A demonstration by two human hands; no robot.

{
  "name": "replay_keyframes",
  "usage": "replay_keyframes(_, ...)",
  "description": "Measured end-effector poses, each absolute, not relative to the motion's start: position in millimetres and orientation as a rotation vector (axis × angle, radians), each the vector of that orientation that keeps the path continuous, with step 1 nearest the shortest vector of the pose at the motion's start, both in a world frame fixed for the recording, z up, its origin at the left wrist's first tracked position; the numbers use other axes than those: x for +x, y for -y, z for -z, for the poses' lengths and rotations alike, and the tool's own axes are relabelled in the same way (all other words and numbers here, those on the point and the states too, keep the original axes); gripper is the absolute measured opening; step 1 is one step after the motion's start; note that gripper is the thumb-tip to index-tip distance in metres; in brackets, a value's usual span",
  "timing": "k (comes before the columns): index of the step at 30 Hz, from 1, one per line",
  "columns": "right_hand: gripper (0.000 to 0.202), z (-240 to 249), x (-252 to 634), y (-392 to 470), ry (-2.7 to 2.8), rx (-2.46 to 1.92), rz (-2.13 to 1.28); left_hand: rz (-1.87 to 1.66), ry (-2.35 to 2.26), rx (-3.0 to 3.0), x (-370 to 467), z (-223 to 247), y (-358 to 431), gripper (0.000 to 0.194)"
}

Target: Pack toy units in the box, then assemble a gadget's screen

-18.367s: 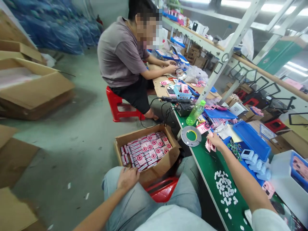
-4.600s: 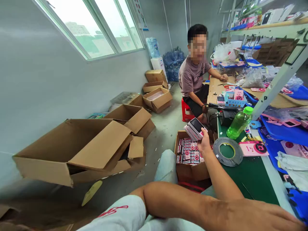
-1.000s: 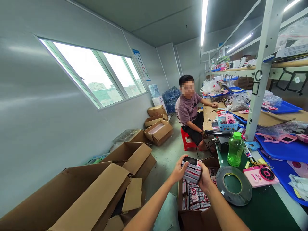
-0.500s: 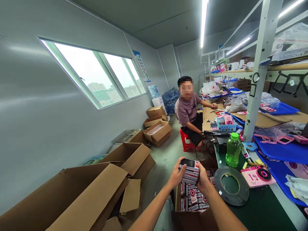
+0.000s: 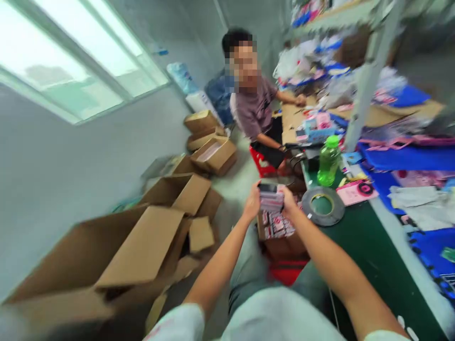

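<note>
Between my two hands is a small stack of pink and white toy cameras (image 5: 271, 198), the top one showing its dark screen. My left hand (image 5: 252, 203) is closed around the stack's left side, and my right hand (image 5: 288, 201) grips its right side. Motion blur hides the finer details of the fingers. Just below the stack stands an open cardboard box (image 5: 284, 247), packed with rows of similar pink cameras (image 5: 279, 223).
Large open cartons (image 5: 142, 246) line the left. A green bench (image 5: 369, 251) on my right bears a black ring-shaped roll (image 5: 339, 208), a green bottle (image 5: 329, 161) and a pink camera (image 5: 355, 192). A co-worker (image 5: 252, 109) sits beyond on a red stool (image 5: 261, 162).
My view has tilted down and swung, so my lap and sleeves now show and the scene is blurred. The camera stack stays in both hands above the box.
</note>
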State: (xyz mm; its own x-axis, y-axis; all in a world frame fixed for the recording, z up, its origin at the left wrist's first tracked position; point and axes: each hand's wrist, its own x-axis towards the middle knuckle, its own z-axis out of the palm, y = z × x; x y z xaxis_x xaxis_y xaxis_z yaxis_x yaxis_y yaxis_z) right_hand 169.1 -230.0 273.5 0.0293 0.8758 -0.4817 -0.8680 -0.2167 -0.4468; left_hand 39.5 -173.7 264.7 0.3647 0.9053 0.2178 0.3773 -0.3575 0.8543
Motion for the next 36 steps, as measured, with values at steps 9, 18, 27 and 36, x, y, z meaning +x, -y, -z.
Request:
replay_keyframes(9,0.015,-249.1,174.9,212.4,0.08,-0.893,-1.459,-0.892,-1.029,1.814,42.2,-242.5,153.1,0.063)
replay_keyframes(18,0.013,-253.2,173.2,214.2,0.12,-0.918,-1.36,-0.865,-0.883,1.743,39.7,-239.0,149.2,0.066)
replay_keyframes(27,0.014,-251.5,176.0,213.8,0.125,-0.971,-1.344,-0.844,-0.815,1.695,38.9,-244.5,151.7,0.071)
replay_keyframes(36,0.022,-251.8,173.5,215.6,0.161,-0.999,-1.365,-0.915,-0.891,1.724,46.3,-242.9,150.3,0.061)
